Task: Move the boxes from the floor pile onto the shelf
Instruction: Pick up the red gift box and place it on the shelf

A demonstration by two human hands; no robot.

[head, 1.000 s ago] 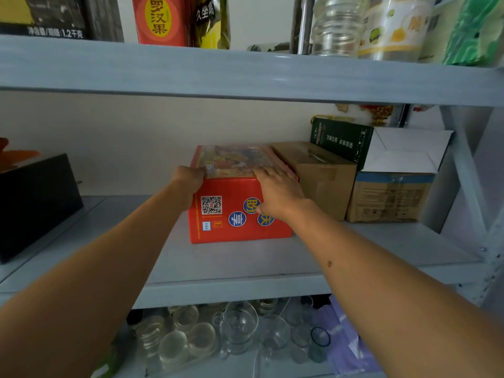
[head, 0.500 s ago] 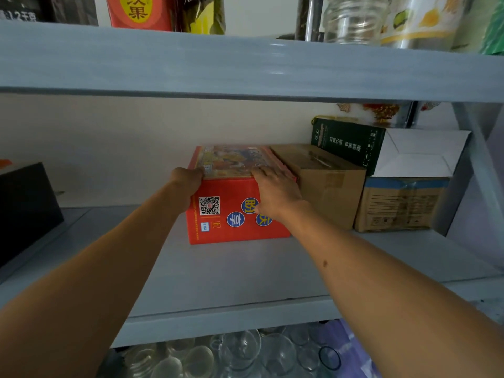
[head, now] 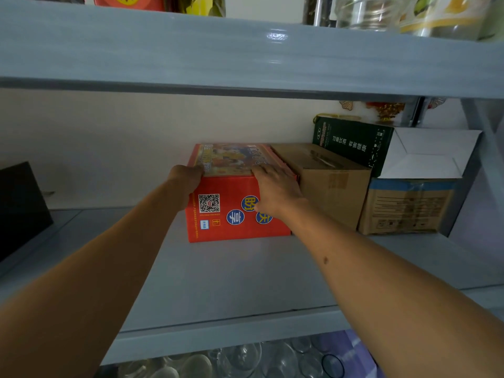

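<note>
A red box (head: 218, 227) with a QR code and blue round labels stands on the grey shelf board (head: 231, 282), pushed up against a brown carton (head: 332, 186) on its right. My left hand (head: 185, 178) grips the box's top left corner, with the fingers curled round its left side out of sight. My right hand (head: 275, 189) rests on the top right front edge, its fingers lying flat on the lid and the palm against the front face. The floor pile is out of view.
Right of the brown carton stand a dark green box (head: 351, 143) and a carton with open white flaps (head: 406, 208). A black box (head: 19, 208) sits at far left. The upper shelf (head: 245, 58) hangs low overhead. Glassware (head: 245, 358) fills the shelf below.
Both hands have stayed on the red box, which has hardly moved. The view has shifted so that less of the shelf below and the items above shows.
</note>
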